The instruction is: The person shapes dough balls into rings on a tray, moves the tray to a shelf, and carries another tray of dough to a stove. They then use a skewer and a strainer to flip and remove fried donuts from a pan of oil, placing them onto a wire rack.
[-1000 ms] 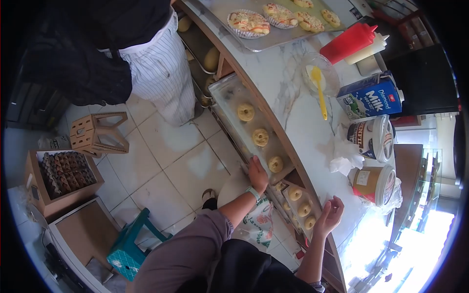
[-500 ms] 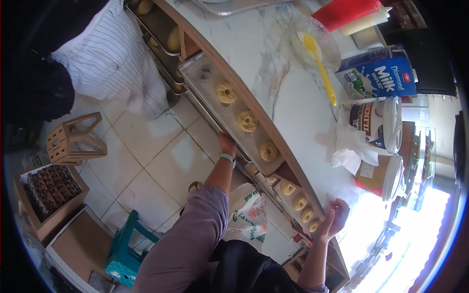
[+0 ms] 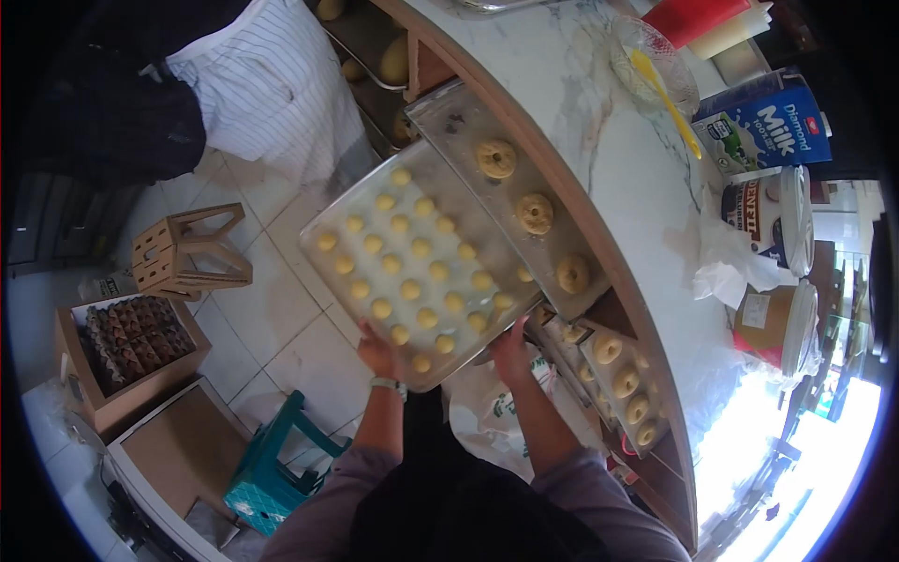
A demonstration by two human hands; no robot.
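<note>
Room: tiled floor (image 3: 295, 342), with a teal stool (image 3: 272, 473) and a brown folding stool (image 3: 192, 251) over on the left; another person in striped trousers (image 3: 276, 89) stands near the shelves.
Counter: curved, marble-look top (image 3: 599, 159) carrying a milk carton (image 3: 763, 131), a couple of tubs and a glass bowl (image 3: 622, 73) with a yellow spatula (image 3: 667, 103).
Tray of dough balls: big metal tray (image 3: 433, 174) out in front of the person's body, tilted across the view, little round balls in rough rows. Its far right side is right by the shelf; can't tell if it touches.
Left hand: (image 3: 377, 358) curled around the tray's near left edge, fingers underneath hidden.
Right hand: (image 3: 510, 354) gripping the near right corner, thumb side up, also mostly closed.
Shelf under the counter: another tray (image 3: 456, 114) with three dough rings (image 3: 535, 214), plus smaller rings (image 3: 626, 381) lower down.
</note>
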